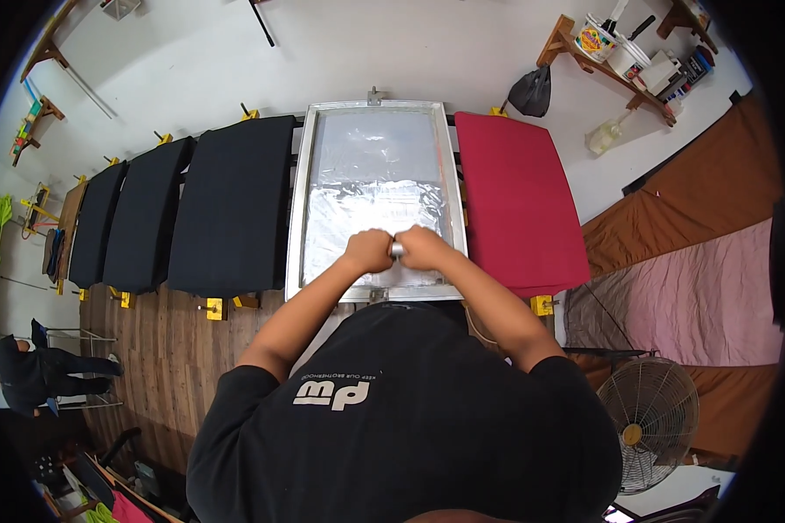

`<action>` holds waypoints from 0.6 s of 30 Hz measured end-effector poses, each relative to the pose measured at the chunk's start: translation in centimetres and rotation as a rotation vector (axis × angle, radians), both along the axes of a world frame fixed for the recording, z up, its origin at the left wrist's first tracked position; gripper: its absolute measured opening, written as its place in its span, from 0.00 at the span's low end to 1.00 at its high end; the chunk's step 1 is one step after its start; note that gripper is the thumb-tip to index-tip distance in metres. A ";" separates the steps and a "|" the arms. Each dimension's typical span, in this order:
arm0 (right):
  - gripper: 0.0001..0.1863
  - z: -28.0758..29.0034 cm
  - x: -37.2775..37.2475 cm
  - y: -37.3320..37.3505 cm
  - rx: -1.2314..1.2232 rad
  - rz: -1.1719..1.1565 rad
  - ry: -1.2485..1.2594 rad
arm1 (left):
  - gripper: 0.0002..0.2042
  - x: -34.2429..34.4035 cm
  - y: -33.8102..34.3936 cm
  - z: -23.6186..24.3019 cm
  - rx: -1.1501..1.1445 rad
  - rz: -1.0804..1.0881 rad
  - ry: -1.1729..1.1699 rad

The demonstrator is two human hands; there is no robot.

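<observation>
A screen-printing frame (pixel 298 200) with a silver metal border lies in front of me, its mesh shiny and pale. Over the near part of the mesh, my left hand (pixel 372 250) and my right hand (pixel 421 247) are closed side by side. Between them shows a short piece of a silver metal bar (pixel 399 249), which both fists grip. The rest of the bar is hidden by my fingers, so its full shape does not show. Glare whitens the mesh just beyond my hands.
Black fabric-covered boards (pixel 232 205) line up on the left; a red fabric-covered board (pixel 522 202) adjoins the frame on the right. Yellow clamps (pixel 217 309) sit beneath. A standing fan (pixel 634 433) is at lower right. Another person (pixel 52 370) is far left. A shelf (pixel 615 77) holds tubs.
</observation>
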State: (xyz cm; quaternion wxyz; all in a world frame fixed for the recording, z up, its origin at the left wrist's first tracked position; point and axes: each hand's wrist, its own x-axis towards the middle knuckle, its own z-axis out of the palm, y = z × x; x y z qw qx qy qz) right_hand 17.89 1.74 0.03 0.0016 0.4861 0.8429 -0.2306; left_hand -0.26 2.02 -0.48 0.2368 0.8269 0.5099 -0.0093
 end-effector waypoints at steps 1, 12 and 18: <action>0.13 -0.1 -0.1 1.0 0.058 -0.047 0.014 | 0.08 0.3 0.9 -0.1 0.092 0.033 -0.040; 0.13 -0.8 -0.2 -2.8 -0.045 0.062 0.005 | 0.11 -0.1 -2.5 -0.9 0.051 -0.139 0.050; 0.16 0.3 -0.2 -4.0 -0.064 0.022 0.061 | 0.10 -0.2 -3.5 0.3 -0.051 -0.107 0.051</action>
